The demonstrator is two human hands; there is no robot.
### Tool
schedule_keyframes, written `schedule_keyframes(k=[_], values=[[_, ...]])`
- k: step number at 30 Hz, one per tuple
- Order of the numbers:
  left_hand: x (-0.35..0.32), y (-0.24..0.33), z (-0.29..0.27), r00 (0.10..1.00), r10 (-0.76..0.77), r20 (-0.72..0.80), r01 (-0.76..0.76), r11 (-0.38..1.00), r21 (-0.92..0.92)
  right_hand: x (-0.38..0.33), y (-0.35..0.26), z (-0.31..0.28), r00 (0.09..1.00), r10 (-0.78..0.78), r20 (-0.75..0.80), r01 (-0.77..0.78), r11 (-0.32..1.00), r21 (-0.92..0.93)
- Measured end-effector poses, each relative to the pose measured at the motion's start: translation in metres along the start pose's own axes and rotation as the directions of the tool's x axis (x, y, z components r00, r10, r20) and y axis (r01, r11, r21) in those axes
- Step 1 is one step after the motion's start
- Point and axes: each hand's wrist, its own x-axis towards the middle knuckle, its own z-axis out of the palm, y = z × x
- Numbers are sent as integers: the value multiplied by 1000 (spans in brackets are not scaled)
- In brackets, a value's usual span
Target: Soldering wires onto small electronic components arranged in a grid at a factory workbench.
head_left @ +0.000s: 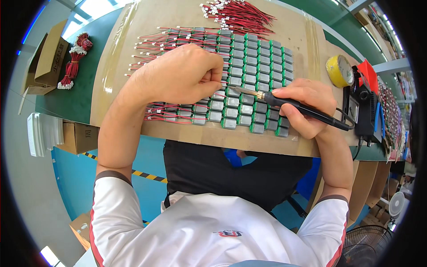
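Note:
Rows of small grey battery cells [231,112] with green edges lie on a brown board. Thin red and black wire leads [153,48] with white connectors run over the rows on the left. My left hand [189,71] is closed above these rows, its fingers pinching a thin wire lead; the fingertips partly hide it. My right hand [307,104] grips the black handle of a soldering iron [327,120]. The iron's metal tip points left, close to my left fingertips, over the middle cells. Whether the tip touches a cell I cannot tell.
A loose pile of wire leads [238,18] lies at the far side. To the right are yellow tape [339,71] and a black soldering station [367,109]. On the left are bundled leads [73,64] and an open carton [51,58].

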Motion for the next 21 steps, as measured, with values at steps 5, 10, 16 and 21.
schedule_keyframes(k=[5, 10, 16, 21], values=[[0, -2, 1, 1000, 10, -6, -10, 1000, 1, 0, 0, 1, 1000, -2, -7, 2, 1000, -6], [0, -3, 2, 1000, 19, -10, -19, 1000, 8, 0, 1, 1, 1000, -21, -5, 21, 1000, -14], [0, -2, 1, 1000, 13, -10, -13, 1000, 15, 2, -1, 0, 1000, -20, 3, 20, 1000, -19], [2, 7, -4, 997, -60, 42, 60, 998, 0, 2, -2, 0, 999, -32, 3, 32, 999, -32]])
